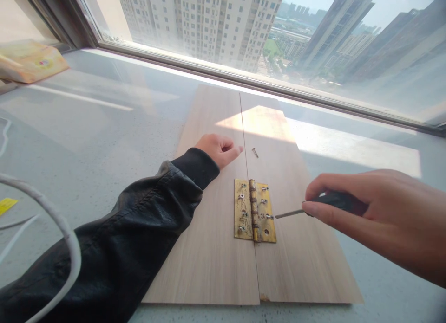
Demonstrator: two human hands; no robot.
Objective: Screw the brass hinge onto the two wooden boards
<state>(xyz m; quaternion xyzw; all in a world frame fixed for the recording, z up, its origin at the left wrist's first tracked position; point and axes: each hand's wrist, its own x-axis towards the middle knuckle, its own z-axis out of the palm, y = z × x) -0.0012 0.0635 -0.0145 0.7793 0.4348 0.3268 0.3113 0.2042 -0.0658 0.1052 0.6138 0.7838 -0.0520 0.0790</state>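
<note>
My right hand [386, 197] is wrapped round the dark handle of a screwdriver [291, 213]. Its tip is at or very near a screw [270, 216] standing proud of the brass hinge [238, 228]; whether they touch I cannot tell. The hinge lies over the seam of two wooden boards [205, 262], with several screws in its holes. One hole at the lower right of the hinge [266, 232] shows no screw. My left hand [220, 150] rests on the left board above the hinge, fingers curled, nothing visible in them. A loose screw [255, 152] lies beside it.
The boards lie on a pale speckled ledge [104, 137] beneath a large window [223, 72]. White cables [66, 239] loop at the left, over my sleeve [139, 230] in view. A yellowish pack [33, 61] sits in the far left corner.
</note>
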